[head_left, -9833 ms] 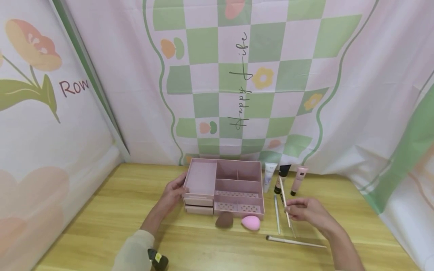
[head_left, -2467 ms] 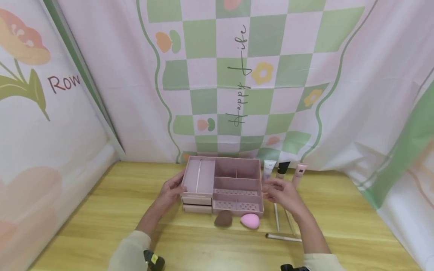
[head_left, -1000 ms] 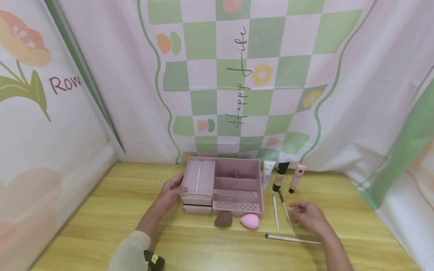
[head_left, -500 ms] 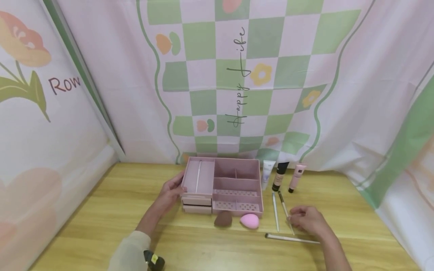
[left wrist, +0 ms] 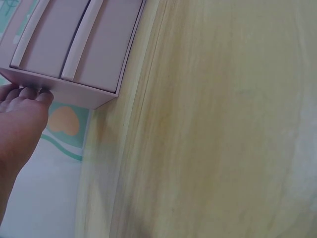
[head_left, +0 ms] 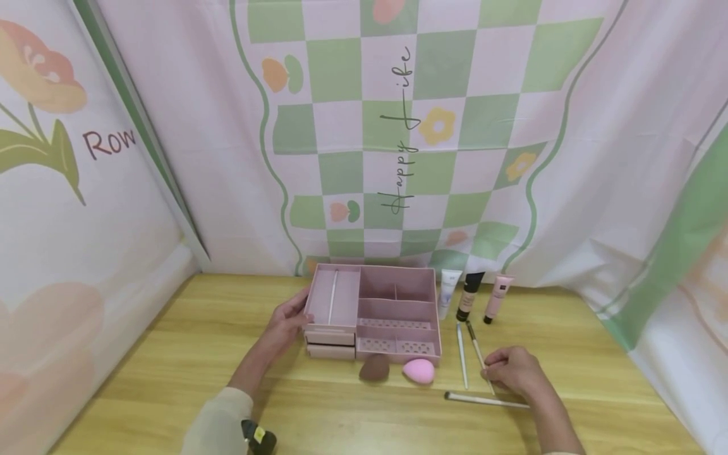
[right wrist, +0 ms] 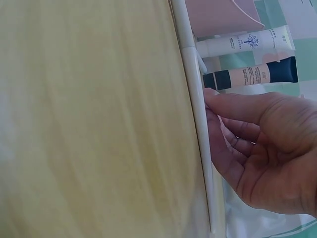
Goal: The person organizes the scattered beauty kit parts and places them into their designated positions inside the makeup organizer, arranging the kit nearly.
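My left hand (head_left: pixel 294 316) holds the left wall of a pink organizer (head_left: pixel 378 302); in the left wrist view its fingertips (left wrist: pixel 30 92) press the organizer's (left wrist: pixel 74 44) edge. A thin brush (head_left: pixel 332 297) lies in the organizer's left compartment. My right hand (head_left: pixel 496 370) rests on the table to the right of the organizer. Its curled fingers pinch the near end of a slanted makeup brush (head_left: pixel 475 346). The right wrist view shows the fingertips (right wrist: pixel 212 95) against that white handle (right wrist: pixel 198 139).
A brown sponge (head_left: pixel 374 368) and a pink sponge (head_left: pixel 419 371) lie in front of the organizer. Two more brushes lie nearby, one upright (head_left: pixel 462 357), one crosswise (head_left: pixel 483 399). A white tube (head_left: pixel 449 291), a black-capped tube (head_left: pixel 469 296) and a pink tube (head_left: pixel 496 296) stand behind them. Fabric backdrops surround the wooden table (head_left: pixel 199 354).
A brush now lies in the left compartment. My right hand came back from the organizer to the brushes, lowered and curled its fingers on the slanted one. The left hand has stayed put.
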A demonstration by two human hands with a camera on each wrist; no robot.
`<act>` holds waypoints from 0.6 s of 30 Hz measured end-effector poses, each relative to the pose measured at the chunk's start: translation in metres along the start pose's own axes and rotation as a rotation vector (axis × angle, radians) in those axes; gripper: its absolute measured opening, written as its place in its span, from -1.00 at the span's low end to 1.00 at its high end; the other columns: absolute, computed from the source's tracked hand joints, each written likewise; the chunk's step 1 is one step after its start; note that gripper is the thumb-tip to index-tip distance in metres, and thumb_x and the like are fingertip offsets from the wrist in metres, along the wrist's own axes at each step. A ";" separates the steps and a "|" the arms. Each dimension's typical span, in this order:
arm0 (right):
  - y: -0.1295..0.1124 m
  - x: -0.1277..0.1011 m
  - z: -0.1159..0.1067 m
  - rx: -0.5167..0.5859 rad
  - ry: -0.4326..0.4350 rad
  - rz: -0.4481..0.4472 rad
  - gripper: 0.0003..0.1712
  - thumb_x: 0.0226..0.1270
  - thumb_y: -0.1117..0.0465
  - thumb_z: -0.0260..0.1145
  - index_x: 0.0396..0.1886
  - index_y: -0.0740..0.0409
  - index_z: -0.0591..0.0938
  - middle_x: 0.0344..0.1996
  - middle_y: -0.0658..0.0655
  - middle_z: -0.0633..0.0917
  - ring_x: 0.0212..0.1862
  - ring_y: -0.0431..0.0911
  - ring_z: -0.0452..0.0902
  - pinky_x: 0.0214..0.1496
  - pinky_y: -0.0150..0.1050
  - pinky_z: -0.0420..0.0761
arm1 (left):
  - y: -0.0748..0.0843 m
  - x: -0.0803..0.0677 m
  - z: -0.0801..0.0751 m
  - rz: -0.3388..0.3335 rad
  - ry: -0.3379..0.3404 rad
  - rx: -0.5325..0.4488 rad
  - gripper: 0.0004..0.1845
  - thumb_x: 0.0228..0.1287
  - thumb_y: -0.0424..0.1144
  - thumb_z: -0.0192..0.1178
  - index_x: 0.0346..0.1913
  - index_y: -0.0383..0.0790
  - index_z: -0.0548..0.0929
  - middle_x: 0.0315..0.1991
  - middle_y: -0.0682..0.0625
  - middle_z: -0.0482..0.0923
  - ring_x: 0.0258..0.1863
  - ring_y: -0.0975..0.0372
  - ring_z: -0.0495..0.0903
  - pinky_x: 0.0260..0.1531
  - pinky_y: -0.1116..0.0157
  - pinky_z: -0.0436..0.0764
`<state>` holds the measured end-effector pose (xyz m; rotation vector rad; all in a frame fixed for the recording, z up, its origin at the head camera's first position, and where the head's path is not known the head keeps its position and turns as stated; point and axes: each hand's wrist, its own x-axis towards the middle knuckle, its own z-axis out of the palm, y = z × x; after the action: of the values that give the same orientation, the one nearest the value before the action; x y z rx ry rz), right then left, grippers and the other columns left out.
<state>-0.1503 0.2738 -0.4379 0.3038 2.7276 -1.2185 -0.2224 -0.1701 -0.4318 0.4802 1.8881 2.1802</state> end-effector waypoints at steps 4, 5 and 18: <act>-0.001 0.000 -0.001 -0.035 0.004 -0.013 -0.66 0.06 0.31 0.51 -0.18 0.43 0.70 -0.42 0.12 0.76 -0.36 -0.12 0.60 -0.31 -0.34 0.59 | -0.001 0.000 -0.001 0.006 -0.011 0.002 -0.24 0.41 -0.52 -0.08 0.60 -0.44 -0.11 0.67 -0.28 -0.26 0.67 -0.09 -0.22 0.59 0.12 -0.05; -0.001 0.000 -0.001 -0.036 0.004 -0.010 -0.66 0.05 0.31 0.51 -0.19 0.43 0.70 -0.42 0.12 0.76 -0.36 -0.12 0.61 -0.31 -0.34 0.59 | -0.001 0.000 -0.001 0.008 -0.012 0.000 -0.24 0.41 -0.52 -0.08 0.60 -0.45 -0.12 0.67 -0.28 -0.26 0.67 -0.09 -0.23 0.60 0.12 -0.05; -0.011 -0.002 -0.002 -0.073 -0.011 0.027 -0.79 0.02 0.31 0.42 -0.31 0.34 0.73 -0.57 0.07 0.68 -0.41 -0.10 0.55 -0.37 -0.33 0.54 | 0.001 -0.001 0.001 0.015 -0.016 0.005 -0.22 0.39 -0.52 -0.06 0.60 -0.45 -0.12 0.67 -0.28 -0.28 0.67 -0.12 -0.24 0.61 0.11 -0.05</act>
<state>-0.1515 0.2683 -0.4281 0.3230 2.7418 -1.1075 -0.2211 -0.1700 -0.4304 0.5123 1.8881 2.1753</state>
